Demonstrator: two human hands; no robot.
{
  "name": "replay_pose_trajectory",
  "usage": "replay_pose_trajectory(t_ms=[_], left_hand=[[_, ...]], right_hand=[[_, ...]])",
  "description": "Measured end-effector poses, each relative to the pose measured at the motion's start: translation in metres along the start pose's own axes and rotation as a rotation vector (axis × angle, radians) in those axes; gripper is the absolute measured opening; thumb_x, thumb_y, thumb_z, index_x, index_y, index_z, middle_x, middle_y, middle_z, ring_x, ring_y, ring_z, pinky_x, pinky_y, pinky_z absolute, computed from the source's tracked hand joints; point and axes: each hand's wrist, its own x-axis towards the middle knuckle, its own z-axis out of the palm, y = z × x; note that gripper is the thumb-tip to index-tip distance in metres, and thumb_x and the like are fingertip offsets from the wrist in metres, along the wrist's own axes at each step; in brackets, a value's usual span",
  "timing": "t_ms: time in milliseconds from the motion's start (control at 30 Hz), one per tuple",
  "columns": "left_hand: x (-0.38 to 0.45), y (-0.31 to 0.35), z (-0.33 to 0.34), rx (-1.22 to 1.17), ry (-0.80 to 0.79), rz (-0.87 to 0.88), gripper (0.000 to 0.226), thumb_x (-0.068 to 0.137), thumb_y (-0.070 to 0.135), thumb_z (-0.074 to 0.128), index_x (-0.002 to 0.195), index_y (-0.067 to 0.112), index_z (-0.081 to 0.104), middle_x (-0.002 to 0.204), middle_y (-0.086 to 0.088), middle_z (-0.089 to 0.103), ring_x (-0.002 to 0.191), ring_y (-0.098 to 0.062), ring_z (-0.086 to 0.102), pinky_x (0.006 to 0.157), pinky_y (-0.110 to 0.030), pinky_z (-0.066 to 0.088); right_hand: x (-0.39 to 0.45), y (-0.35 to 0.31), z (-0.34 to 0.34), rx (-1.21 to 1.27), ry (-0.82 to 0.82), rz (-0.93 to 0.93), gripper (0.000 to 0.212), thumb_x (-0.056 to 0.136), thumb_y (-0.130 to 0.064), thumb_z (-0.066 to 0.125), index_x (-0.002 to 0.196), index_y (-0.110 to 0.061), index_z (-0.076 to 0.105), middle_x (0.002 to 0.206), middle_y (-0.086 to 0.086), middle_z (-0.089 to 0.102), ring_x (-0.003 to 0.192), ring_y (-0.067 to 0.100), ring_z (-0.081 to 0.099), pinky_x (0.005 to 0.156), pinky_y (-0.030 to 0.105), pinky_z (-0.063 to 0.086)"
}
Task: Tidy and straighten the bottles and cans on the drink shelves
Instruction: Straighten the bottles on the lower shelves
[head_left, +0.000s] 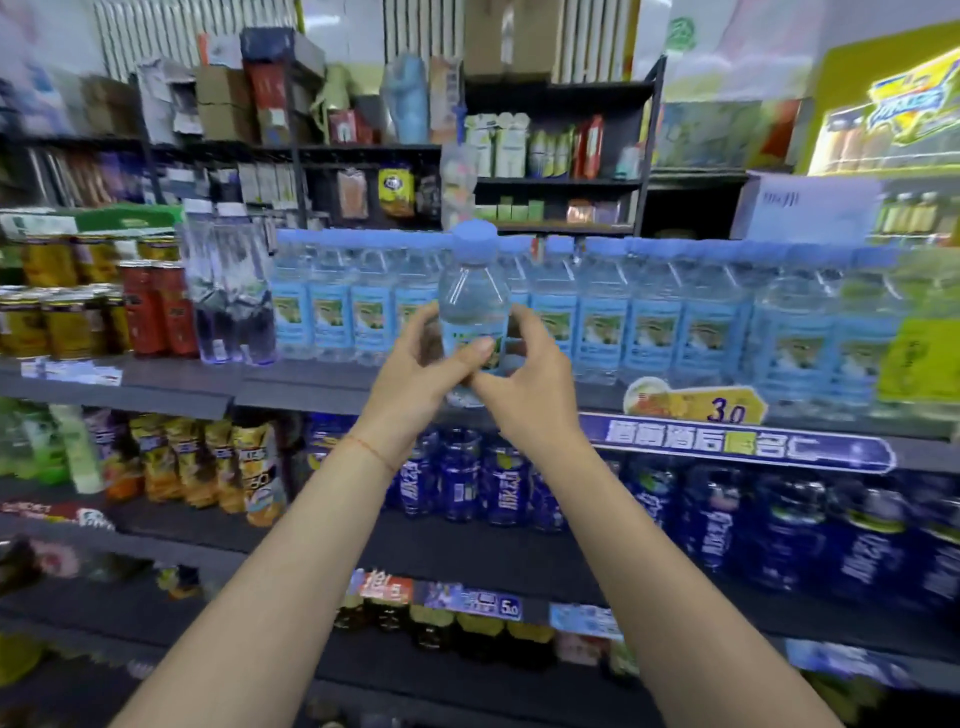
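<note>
Both hands hold one water bottle (474, 291) upright in front of the top drink shelf (311, 387), about midway along its front edge. The bottle is clear, with a light blue cap and a blue label; its cap stands slightly above the caps of the row behind it. Whether its base rests on the shelf cannot be told, as the hands cover it.

The left hand (415, 371) grips the bottle's lower left side, fingers curled behind it and thumb laid across the label at the front. The right hand (524, 374) grips the lower right side, fingers curled round the label from the right, thumb low near the base and meeting the left thumb. A thin red string circles the left wrist.

Behind the held bottle, a row of matching water bottles (649, 327) runs along the same shelf from just left of centre to the right end, labels facing forward. To the left of that row stand taller clear bottles (228, 291), then red cans (156, 312), then yellow cans (57, 322) at the shelf's left end. A yellow price tag (701, 405) reading 3.0 hangs on the front edge to the right of the hands, with a blue banner strip (737, 447) just below it.

The shelf below carries dark blue bottles (779, 525) from the centre to the right end and orange-and-yellow juice bottles (208, 462) toward the left. A lower shelf edge bears a tag (488, 603) reading 5.0. The view is blurred toward its edges.
</note>
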Motion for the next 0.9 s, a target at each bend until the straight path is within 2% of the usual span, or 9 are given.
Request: replay_pose_trajectory(t_ms=[100, 167, 200, 300, 500, 633, 733, 833, 900], left_hand=[[0.019, 0.0, 0.046, 0.074, -0.016, 0.034, 0.092, 0.059, 0.061, 0.085, 0.138, 0.029, 0.05, 0.138, -0.003, 0.055, 0.128, -0.02, 0.053, 0.104, -0.049, 0.047], [0.03, 0.002, 0.073, 0.094, -0.05, 0.076, 0.078, 0.064, 0.051, 0.084, 0.132, 0.026, 0.055, 0.13, -0.005, 0.061, 0.121, -0.021, 0.059, 0.1, -0.049, 0.05], [0.035, 0.002, 0.085, 0.099, -0.056, 0.092, 0.072, 0.066, 0.046, 0.082, 0.129, 0.024, 0.057, 0.127, -0.005, 0.063, 0.117, -0.02, 0.061, 0.098, -0.047, 0.052], [0.047, 0.002, 0.118, 0.128, -0.072, 0.103, 0.06, 0.072, 0.035, 0.082, 0.126, 0.023, 0.06, 0.123, -0.006, 0.065, 0.113, -0.019, 0.064, 0.097, -0.046, 0.053], [0.063, -0.003, 0.165, 0.185, -0.117, 0.099, 0.06, 0.07, 0.035, 0.081, 0.125, 0.027, 0.06, 0.12, -0.006, 0.066, 0.112, -0.022, 0.063, 0.095, -0.04, 0.054], [0.062, -0.008, 0.193, 0.236, -0.118, 0.076, 0.048, 0.083, 0.028, 0.077, 0.128, 0.02, 0.059, 0.12, -0.003, 0.064, 0.106, -0.02, 0.064, 0.083, -0.031, 0.056], [0.056, -0.011, 0.206, 0.267, -0.131, 0.052, 0.031, 0.086, 0.022, 0.075, 0.113, 0.02, 0.061, 0.107, -0.001, 0.065, 0.091, -0.015, 0.065, 0.068, -0.023, 0.056], [0.054, -0.013, 0.216, 0.254, -0.166, -0.003, 0.019, 0.089, 0.02, 0.072, 0.101, 0.028, 0.058, 0.097, 0.007, 0.066, 0.087, -0.013, 0.065, 0.067, -0.02, 0.054], [0.056, -0.012, 0.22, 0.276, -0.171, -0.031, 0.022, 0.088, 0.025, 0.072, 0.105, 0.024, 0.058, 0.102, 0.006, 0.066, 0.088, -0.009, 0.064, 0.07, -0.023, 0.055]], right_hand=[[0.016, 0.018, -0.046, -0.055, 0.061, -0.022, 0.058, 0.086, -0.024, 0.072, 0.137, -0.028, 0.045, 0.103, -0.034, 0.049, 0.092, -0.022, 0.048, 0.071, 0.004, 0.04], [0.024, 0.026, -0.071, -0.107, 0.096, -0.023, 0.056, 0.085, -0.023, 0.071, 0.135, -0.026, 0.046, 0.11, -0.025, 0.056, 0.097, -0.011, 0.051, 0.078, 0.01, 0.044], [0.028, 0.029, -0.082, -0.146, 0.113, -0.038, 0.057, 0.083, -0.025, 0.071, 0.135, -0.025, 0.047, 0.117, -0.017, 0.058, 0.104, -0.001, 0.053, 0.084, 0.02, 0.048], [0.036, 0.041, -0.11, -0.291, 0.168, -0.066, 0.059, 0.082, -0.029, 0.071, 0.136, -0.023, 0.05, 0.117, -0.003, 0.049, 0.107, 0.016, 0.051, 0.085, 0.035, 0.049], [0.036, 0.054, -0.146, -0.511, 0.232, -0.011, 0.062, 0.086, -0.025, 0.066, 0.142, -0.018, 0.042, 0.117, 0.003, 0.049, 0.109, 0.023, 0.051, 0.082, 0.041, 0.05], [0.029, 0.059, -0.166, -0.595, 0.288, 0.009, 0.06, 0.086, -0.022, 0.068, 0.138, -0.015, 0.04, 0.123, 0.005, 0.057, 0.112, 0.026, 0.056, 0.078, 0.044, 0.052], [0.019, 0.063, -0.174, -0.627, 0.301, 0.05, 0.057, 0.086, -0.019, 0.07, 0.131, -0.012, 0.037, 0.114, 0.009, 0.062, 0.101, 0.029, 0.062, 0.065, 0.039, 0.049], [0.012, 0.069, -0.18, -0.724, 0.278, 0.056, 0.061, 0.089, -0.026, 0.07, 0.135, -0.009, 0.035, 0.129, 0.01, 0.052, 0.109, 0.028, 0.059, 0.066, 0.03, 0.04], [0.01, 0.073, -0.184, -0.777, 0.285, 0.036, 0.067, 0.09, -0.031, 0.069, 0.141, -0.008, 0.033, 0.138, 0.01, 0.041, 0.11, 0.027, 0.058, 0.066, 0.028, 0.039]])
